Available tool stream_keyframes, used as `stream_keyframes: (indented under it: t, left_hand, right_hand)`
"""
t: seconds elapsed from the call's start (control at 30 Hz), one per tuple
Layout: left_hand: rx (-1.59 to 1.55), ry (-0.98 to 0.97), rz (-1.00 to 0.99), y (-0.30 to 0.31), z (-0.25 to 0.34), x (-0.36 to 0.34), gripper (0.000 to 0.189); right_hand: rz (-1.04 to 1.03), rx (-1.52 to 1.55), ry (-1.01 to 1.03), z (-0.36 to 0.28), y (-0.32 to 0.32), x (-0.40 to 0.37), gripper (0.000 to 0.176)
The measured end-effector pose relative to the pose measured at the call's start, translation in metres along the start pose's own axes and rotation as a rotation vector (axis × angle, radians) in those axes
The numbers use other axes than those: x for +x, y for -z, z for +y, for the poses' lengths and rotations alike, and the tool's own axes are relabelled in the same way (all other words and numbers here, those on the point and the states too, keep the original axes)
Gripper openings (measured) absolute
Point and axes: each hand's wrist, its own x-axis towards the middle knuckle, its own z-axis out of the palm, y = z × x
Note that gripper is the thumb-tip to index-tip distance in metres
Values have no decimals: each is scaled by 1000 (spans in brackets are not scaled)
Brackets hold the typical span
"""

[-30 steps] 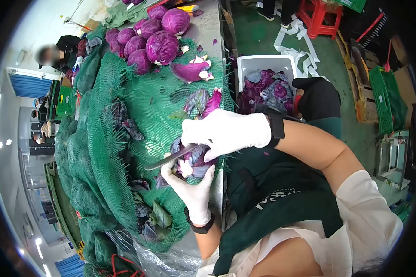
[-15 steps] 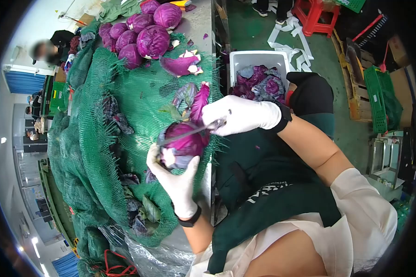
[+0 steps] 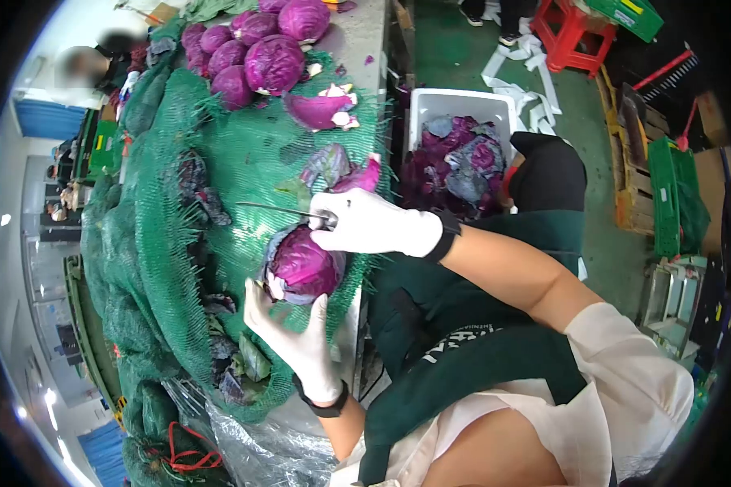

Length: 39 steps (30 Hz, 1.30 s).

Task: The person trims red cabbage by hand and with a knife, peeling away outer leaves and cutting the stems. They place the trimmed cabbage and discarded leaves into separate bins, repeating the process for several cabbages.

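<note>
A red cabbage (image 3: 307, 264), purple with some greyish outer leaves, sits on the green mesh sack (image 3: 252, 162) spread over the table. My left hand (image 3: 299, 345), in a white glove, is at the cabbage's near side, thumb and fingers apart with the fingertips right at its leaves. Gloved in white too, my right hand (image 3: 374, 223) grips a knife (image 3: 280, 209) by its handle. Its thin blade points left, just beyond the cabbage. Loose purple leaves (image 3: 357, 174) lie past the right hand, and a larger cut-off leaf (image 3: 321, 109) is farther up.
Trimmed cabbages (image 3: 274, 65) are piled at the table's far end. A white bin (image 3: 463, 99) of leaves stands on the floor to the right. Bunched green mesh sacks (image 3: 122, 268) line the left side. A red stool (image 3: 573, 36) is beyond the bin.
The knife has come off the cabbage and swung away to its far side with my right hand. My left hand's grip has loosened, and the cabbage has turned slightly.
</note>
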Motion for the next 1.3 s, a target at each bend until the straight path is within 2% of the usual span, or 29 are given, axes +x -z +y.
stream_keyframes:
  t: [0.03, 0.13, 0.17, 0.2, 0.27, 0.3, 0.4, 0.53, 0.57, 0.6, 0.7, 0.77, 0.87, 0.9, 0.93, 1.0, 1.03, 1.13, 1.17, 1.27, 1.3]
  left_hand:
    - [-170, 181, -5, 2, -5, -10, 92]
    - [-476, 272, -83, -1, -27, -19, 70]
    - [-415, 282, -83, -2, -30, -14, 63]
    - [-557, 419, -67, -3, -21, -5, 76]
    - [-593, 545, -67, -10, -10, 4, 76]
    - [-731, 619, -90, -8, -14, 7, 77]
    - [-973, 674, -51, -8, -40, 7, 80]
    - [-974, 631, -56, -9, -34, 8, 80]
    - [-916, 600, -78, -9, -31, 8, 81]
    - [-862, 568, -101, -11, -29, 7, 81]
    - [-846, 534, -112, -15, -31, 8, 79]
    - [-806, 525, -120, -14, -33, 10, 80]
    - [-910, 600, -83, -10, -36, 14, 79]
    - [-917, 624, -113, -10, -59, 14, 79]
    - [-915, 618, -107, -7, -59, 15, 79]
    - [-1234, 677, -227, 1, -61, 19, 75]
    - [-1232, 669, -221, 5, -63, 20, 75]
    - [-1395, 625, -216, 12, -67, 18, 82]
    - [-1364, 629, -182, 12, -69, 18, 83]
    - [-1450, 527, -178, 8, -71, 22, 75]
    - [-1498, 559, -190, 6, -73, 23, 75]
  right_hand:
    - [-9, -11, 18, -5, -1, -5, 31]
    - [-56, -56, -48, -26, -5, -20, 30]
    - [-78, -46, -87, -37, -4, -24, 27]
    - [-92, -41, -80, -39, -8, -26, 27]
    - [-32, -100, -19, -44, -16, -34, 21]
    - [22, -166, 27, -43, -20, -40, 16]
    - [-42, -119, 38, -22, -27, -53, 15]
    - [-35, 0, 88, -20, -22, -56, 37]
    - [-132, -92, 90, -29, -12, -50, 47]
    - [-170, -159, 196, -33, -7, -43, 47]
    - [-197, -297, 254, -29, 0, -33, 41]
    - [-220, -179, 225, -28, 1, -30, 27]
    - [-212, -86, 212, -23, -3, -33, 17]
    - [-234, -75, 137, -26, -1, -37, 11]
    - [-235, -74, 146, -24, 2, -38, 11]
    - [-247, -49, 37, -13, 9, -44, 10]
    - [-146, 130, 88, 6, 11, -47, 9]
    - [-60, 183, -227, 13, 57, -50, 13]
    - [68, 3, -8, 27, 64, -48, 14]
    - [254, -268, -123, 36, 103, -50, 21]
    - [265, -274, -126, 34, 104, -52, 21]
